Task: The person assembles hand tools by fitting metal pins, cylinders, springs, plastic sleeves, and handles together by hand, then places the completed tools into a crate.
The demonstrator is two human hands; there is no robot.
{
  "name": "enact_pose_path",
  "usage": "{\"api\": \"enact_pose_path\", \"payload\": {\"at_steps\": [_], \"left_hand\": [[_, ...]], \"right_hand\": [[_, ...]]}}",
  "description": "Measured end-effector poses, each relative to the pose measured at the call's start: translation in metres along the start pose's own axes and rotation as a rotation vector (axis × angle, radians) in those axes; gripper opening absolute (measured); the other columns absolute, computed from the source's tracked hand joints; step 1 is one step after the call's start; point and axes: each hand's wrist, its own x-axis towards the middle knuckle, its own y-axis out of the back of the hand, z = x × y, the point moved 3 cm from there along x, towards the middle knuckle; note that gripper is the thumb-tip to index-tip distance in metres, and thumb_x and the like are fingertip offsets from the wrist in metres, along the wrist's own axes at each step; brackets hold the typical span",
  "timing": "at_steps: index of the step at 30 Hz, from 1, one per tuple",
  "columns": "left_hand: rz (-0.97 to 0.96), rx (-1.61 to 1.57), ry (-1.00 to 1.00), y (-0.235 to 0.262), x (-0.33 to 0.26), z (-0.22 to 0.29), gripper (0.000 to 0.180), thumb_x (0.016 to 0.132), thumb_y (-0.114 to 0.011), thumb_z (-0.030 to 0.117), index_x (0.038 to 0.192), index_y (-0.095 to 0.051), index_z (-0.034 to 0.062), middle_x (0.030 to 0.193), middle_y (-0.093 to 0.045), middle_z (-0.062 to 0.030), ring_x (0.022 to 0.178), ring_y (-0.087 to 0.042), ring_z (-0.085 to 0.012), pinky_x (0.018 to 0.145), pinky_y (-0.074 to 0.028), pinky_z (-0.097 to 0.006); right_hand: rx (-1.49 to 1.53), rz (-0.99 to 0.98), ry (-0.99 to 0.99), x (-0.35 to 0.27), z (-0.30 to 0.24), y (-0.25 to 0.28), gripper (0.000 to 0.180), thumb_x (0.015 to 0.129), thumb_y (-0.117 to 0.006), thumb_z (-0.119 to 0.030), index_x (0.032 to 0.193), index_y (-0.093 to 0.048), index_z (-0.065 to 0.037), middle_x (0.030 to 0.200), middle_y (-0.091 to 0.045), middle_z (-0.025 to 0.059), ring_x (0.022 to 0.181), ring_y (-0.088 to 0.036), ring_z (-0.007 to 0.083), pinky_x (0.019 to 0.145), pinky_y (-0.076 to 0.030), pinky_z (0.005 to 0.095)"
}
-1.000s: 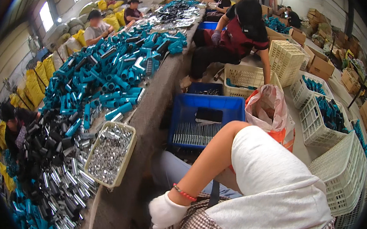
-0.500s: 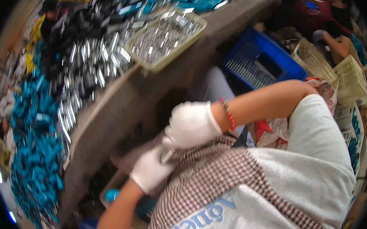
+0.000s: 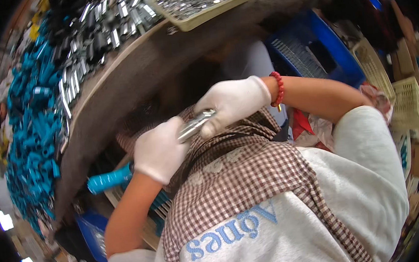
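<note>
My left hand (image 3: 158, 151), in a white glove, is closed round one end of a shiny metal piece (image 3: 194, 126), long and narrow. My right hand (image 3: 234, 102), gloved in white too, has its thumb and fingers at the piece's other end, above my checked apron (image 3: 242, 177). Past my left wrist a teal tube-like handle (image 3: 110, 179) sticks out to the left. My glove and wrist hide whether it joins the metal piece.
Teal handles (image 3: 33, 145) and shiny metal pieces (image 3: 113, 35) lie heaped along the table (image 3: 130, 63). A cream tray (image 3: 196, 21) of small metal parts sits at its edge. Blue crate (image 3: 349, 66) and cream baskets (image 3: 407, 105) stand right.
My hands have shifted apart a little and the metal piece now shows between them. A teal handle now juts out beside my left wrist. The view has tilted, moving table and tray upward.
</note>
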Motion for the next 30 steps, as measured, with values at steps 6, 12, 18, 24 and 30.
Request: {"api": "enact_pose_path", "payload": {"at_steps": [6, 12, 18, 24, 30], "left_hand": [[0.411, -1.644, -0.462, 0.061, 0.018, 0.068, 0.038, 0.094, -0.059, 0.041, 0.088, -0.047, 0.0048, 0.063, -0.04, 0.0008, 0.05, -0.038, -0.0102, 0.051, -0.038, -0.024], [0.233, -0.724, -0.257, -0.007, 0.068, 0.045, 0.042, 0.082, -0.07, 0.022, 0.115, -0.056, -0.0002, 0.104, -0.058, -0.009, 0.093, -0.057, -0.0188, 0.085, -0.047, -0.033], [-0.153, -0.231, 0.153, -0.127, 0.056, -0.017, 0.055, 0.079, -0.069, 0.039, 0.118, -0.055, 0.0035, 0.113, -0.058, -0.0198, 0.104, -0.058, -0.0399, 0.09, -0.047, -0.043], [0.139, -0.743, 0.37, -0.135, 0.045, -0.038, 0.025, 0.083, -0.054, -0.002, 0.108, -0.06, -0.0028, 0.094, -0.066, -0.0146, 0.093, -0.064, -0.0215, 0.087, -0.048, -0.031], [0.444, -0.45, -0.346, -0.054, 0.104, 0.075, 0.047, 0.078, -0.051, -0.007, 0.125, -0.054, -0.0004, 0.127, -0.053, -0.0199, 0.117, -0.054, -0.0337, 0.1, -0.044, -0.039]], "right_hand": [[0.285, 0.563, 0.385, -0.019, 0.011, -0.055, 0.062, 0.07, -0.079, -0.033, 0.121, -0.057, -0.004, 0.099, -0.068, 0.0179, 0.096, -0.066, 0.0316, 0.086, -0.052, 0.0368], [-0.094, 1.389, -0.086, -0.133, 0.084, -0.062, 0.045, 0.071, -0.082, -0.022, 0.108, -0.059, -0.009, 0.087, -0.068, 0.0141, 0.076, -0.069, 0.0284, 0.067, -0.056, 0.0353], [-0.049, 1.23, -0.794, -0.108, 0.287, -0.181, 0.046, 0.078, -0.069, -0.027, 0.118, -0.051, -0.009, 0.085, -0.066, 0.0221, 0.079, -0.066, 0.0391, 0.07, -0.053, 0.0483], [0.328, 0.783, -1.152, -0.064, 0.422, -0.247, 0.038, 0.081, -0.059, -0.033, 0.101, -0.068, -0.003, 0.097, -0.068, 0.0219, 0.091, -0.065, 0.0413, 0.079, -0.052, 0.0486], [-0.263, 0.998, -0.852, -0.108, 0.4, -0.236, 0.049, 0.085, -0.063, -0.038, 0.12, -0.056, -0.004, 0.086, -0.067, 0.0237, 0.084, -0.068, 0.0358, 0.075, -0.053, 0.0472]]}}
